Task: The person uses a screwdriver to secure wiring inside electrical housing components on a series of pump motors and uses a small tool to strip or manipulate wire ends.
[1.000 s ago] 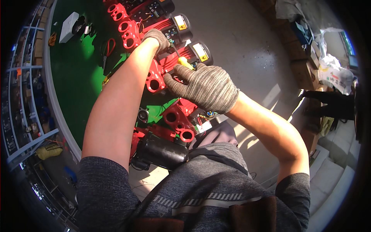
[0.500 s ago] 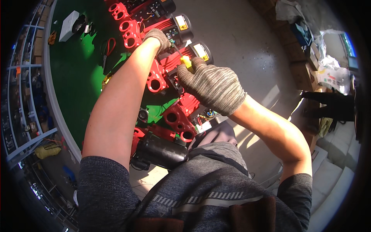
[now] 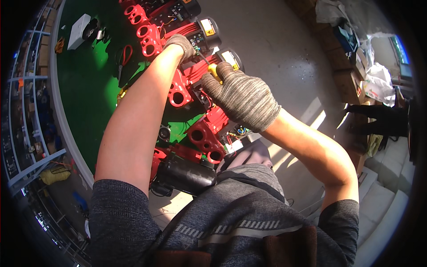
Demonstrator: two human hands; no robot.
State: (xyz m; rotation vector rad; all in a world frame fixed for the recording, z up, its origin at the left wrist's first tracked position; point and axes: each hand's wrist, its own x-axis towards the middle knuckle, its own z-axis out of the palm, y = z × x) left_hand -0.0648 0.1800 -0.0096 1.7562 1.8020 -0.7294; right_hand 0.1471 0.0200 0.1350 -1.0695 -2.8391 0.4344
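pumps (image 3: 195, 84) in row on table (image 3: 89, 98)

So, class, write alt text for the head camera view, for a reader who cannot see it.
Two gloved hands work on a row of red pump motors lying on a green table: the right hand grips a yellow-handled screwdriver, and the left hand rests on a motor further along. Red-handled pliers and a white box lie further out on the table.

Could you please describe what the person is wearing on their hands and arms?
Both the left hand and the right hand wear grey-brown knitted work gloves with a fine streaked weave, ending at the wrists. The forearms are bare, and short dark grey sleeves cover the upper arms.
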